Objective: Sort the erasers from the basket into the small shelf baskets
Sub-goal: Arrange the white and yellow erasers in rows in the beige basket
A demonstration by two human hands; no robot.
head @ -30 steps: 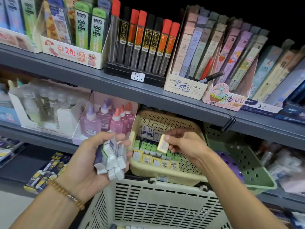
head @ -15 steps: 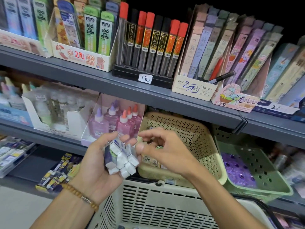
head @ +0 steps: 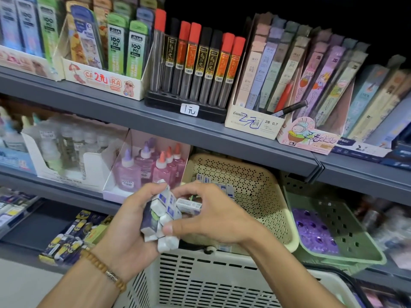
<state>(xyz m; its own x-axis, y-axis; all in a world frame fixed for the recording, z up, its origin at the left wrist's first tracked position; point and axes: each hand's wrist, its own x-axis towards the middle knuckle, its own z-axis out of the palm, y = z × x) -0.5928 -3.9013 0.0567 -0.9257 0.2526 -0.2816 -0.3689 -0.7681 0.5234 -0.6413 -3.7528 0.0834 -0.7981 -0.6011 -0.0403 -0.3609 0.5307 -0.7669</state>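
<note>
My left hand [head: 131,232] grips a bunch of white erasers [head: 163,216] with blue sleeves, held in front of the shelf. My right hand [head: 213,218] meets it from the right, fingers and thumb pinching one eraser [head: 189,205] at the bunch. Behind the hands sits a cream perforated shelf basket [head: 251,190] with several erasers [head: 222,185] inside, mostly hidden by my hands. A larger cream slotted basket [head: 200,283] stands below the hands.
A green basket [head: 347,232] with purple items stands right of the cream one. Pink glue bottles [head: 146,167] in a box are to the left. Lead tubes [head: 195,63] and refill boxes fill the upper shelf [head: 155,121].
My right hand left the cream shelf basket, where it held a yellow eraser, and came back to the bunch in my left hand. It now pinches one eraser there.
</note>
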